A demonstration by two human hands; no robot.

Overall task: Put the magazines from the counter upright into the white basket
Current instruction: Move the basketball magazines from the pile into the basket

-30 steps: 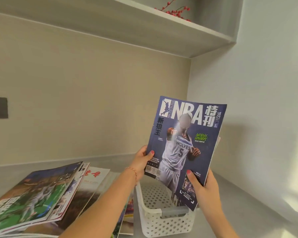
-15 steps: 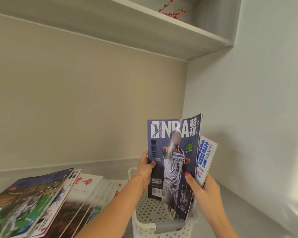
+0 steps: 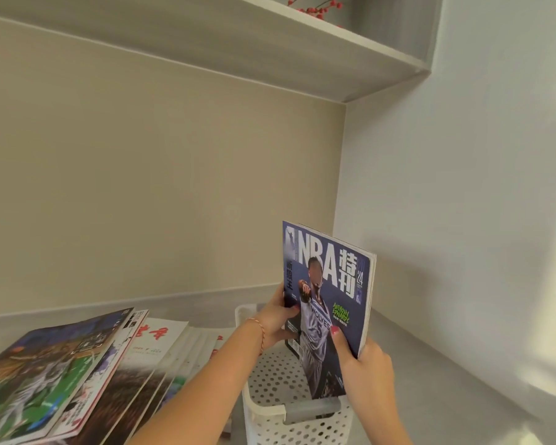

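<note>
The NBA magazine (image 3: 326,303) is clamped upright between the left hand (image 3: 275,319) and right hand (image 3: 365,364), long axis vertical; its lower edge is held directly above the white basket (image 3: 264,409); a straight descent is judged sufficient.

The left hand (image 3: 275,319) is raised from the lower left on a bare forearm, a thin red cord worn at the wrist; its fingers are closed on a magazine's (image 3: 329,303) left edge, thumb laid on the cover. The right hand (image 3: 366,364) is brought up from below, clamped on the right edge, thumb pressed flat on the cover.
</note>
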